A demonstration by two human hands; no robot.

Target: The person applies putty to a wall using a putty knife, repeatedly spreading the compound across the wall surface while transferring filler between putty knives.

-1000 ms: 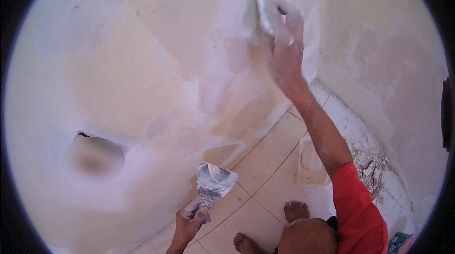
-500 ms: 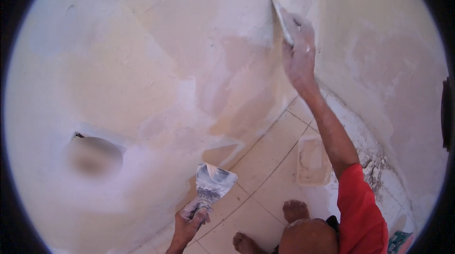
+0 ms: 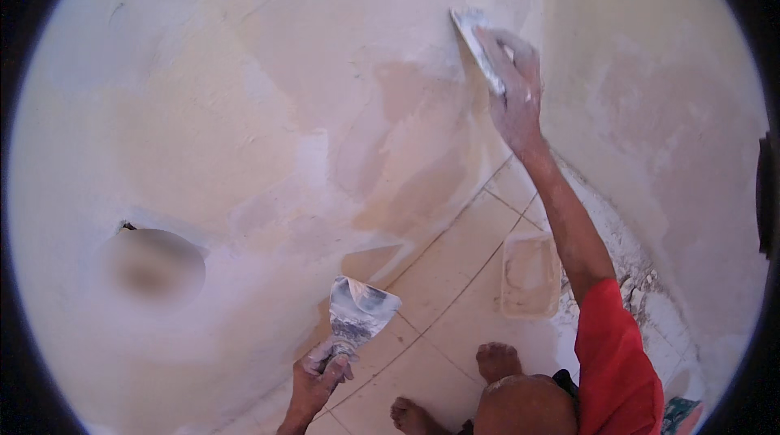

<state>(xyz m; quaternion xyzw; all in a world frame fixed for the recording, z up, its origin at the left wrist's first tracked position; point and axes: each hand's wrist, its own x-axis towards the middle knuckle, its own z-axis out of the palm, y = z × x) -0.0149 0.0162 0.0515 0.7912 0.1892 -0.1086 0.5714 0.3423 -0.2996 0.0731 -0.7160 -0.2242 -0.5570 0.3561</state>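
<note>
my knee (image 3: pixel 524 409) and bare feet (image 3: pixel 496 362) are lowest, on the tiled floor (image 3: pixel 443 305). my left hand (image 3: pixel 323 372) has its fingers wrapped around the handle of a scraper (image 3: pixel 361 311), the wide blade pointing away from me, smeared whitish and grey. on my right, a red sleeve (image 3: pixel 613 362) covers my upper arm. past my feet, a shallow pale tray (image 3: pixel 505 277) sits on the floor, with rubble (image 3: pixel 638 289) beside it, partly behind my arm. farther out, my dusty right hand (image 3: pixel 516 98) reaches up, fingers pinching a flat whitish spreader (image 3: pixel 467 22), tilted, one long edge at the patchy wall (image 3: pixel 268 94), near the corner. a round spot (image 3: pixel 154 268) low on the left is too blurred to make out. another blotchy wall (image 3: pixel 666 134) stands to the right.
</note>
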